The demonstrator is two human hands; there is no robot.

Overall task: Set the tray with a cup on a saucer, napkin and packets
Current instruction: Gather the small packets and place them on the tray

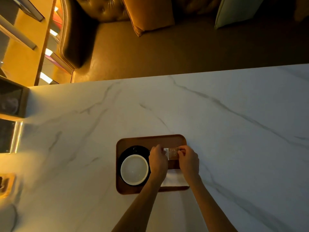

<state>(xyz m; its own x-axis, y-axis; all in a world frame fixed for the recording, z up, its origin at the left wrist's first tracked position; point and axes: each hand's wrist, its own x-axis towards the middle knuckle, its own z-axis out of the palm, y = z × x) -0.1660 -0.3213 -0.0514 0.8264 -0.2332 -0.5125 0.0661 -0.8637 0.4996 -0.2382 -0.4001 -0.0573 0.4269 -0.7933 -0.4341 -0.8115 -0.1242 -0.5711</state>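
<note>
A brown wooden tray [147,139] lies on the marble table. On its left half a white cup [134,169] stands on a black saucer [132,149]. A white napkin [174,179] lies on the tray's right near side, partly under my wrists. Over the tray's right far part I hold the packets [172,153], small and pale with a dotted print. My left hand [158,162] pinches their left edge and my right hand [189,161] pinches their right edge. Whether the packets touch the tray I cannot tell.
The white marble table [234,123] runs wide to the right and left of the tray. Beyond its far edge is a brown leather sofa [150,52] with cushions. A dark shelf unit [11,104] stands at the left, and a small wooden holder [5,184] sits at the left edge.
</note>
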